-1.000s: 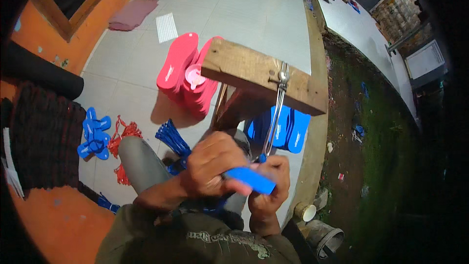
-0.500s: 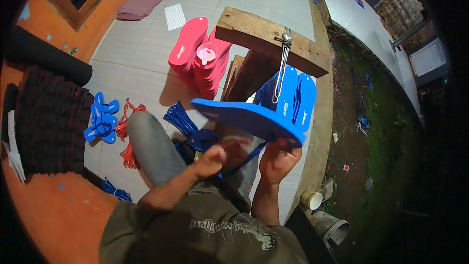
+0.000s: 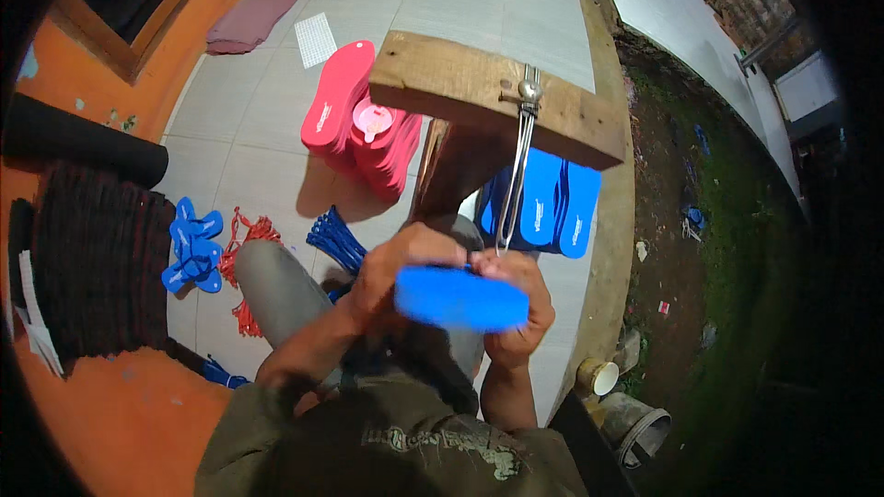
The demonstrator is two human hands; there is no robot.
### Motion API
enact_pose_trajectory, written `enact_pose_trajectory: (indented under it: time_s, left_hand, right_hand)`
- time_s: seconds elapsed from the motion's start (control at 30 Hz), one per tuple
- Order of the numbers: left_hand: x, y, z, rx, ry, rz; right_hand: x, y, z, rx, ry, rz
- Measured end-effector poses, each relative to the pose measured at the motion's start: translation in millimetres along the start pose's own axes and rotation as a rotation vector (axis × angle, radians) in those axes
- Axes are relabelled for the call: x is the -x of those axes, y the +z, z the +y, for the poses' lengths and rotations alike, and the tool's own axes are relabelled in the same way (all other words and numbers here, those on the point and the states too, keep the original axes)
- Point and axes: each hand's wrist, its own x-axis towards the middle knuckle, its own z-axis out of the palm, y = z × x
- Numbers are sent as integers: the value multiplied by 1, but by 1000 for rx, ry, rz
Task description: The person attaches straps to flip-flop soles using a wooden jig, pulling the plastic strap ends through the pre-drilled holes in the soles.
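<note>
A blue sandal sole is held close to my body, its shape smeared by motion. My left hand is closed at the sole's left end. With closed fingers, my right hand grips the right end, just below the tip of a long metal wire hook. A bolt fixes that hook to a wooden beam on a wooden stand. Whatever strap lies between my fingers is mostly hidden. Beyond the hook stand stacked blue soles.
Stacked pink soles stand left of the stand, a small pink tub on them. Blue straps, red straps and blue sandals lie around my knee. A rough dark stack is far left; a bucket sits lower right.
The blue sole has come down and nearer my body, below the hook's tip. My left hand has moved up to join the right at the sole. The view has shifted slightly.
</note>
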Motion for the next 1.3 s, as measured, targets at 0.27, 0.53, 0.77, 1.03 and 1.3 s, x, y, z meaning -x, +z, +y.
enact_pose_trajectory:
  time_s: [0.27, 0.53, 0.77, 1.03, 1.3]
  left_hand:
    - [-58, -20, 13, -102, 298, -272]
    - [-62, -22, 3, -124, 285, -225]
    - [-69, -22, 3, -108, 258, -221]
    - [-56, -19, -1, -83, 196, -226]
    - [-45, -5, 36, 107, -267, 159]
  right_hand:
    - [-34, -14, 6, -78, -278, -53]
    - [-34, -7, 12, -37, -198, 33]
    - [-44, -10, 9, -68, -203, 8]
    - [-52, -16, -6, -47, -151, -98]
    - [-53, 6, -28, 210, -1, 97]
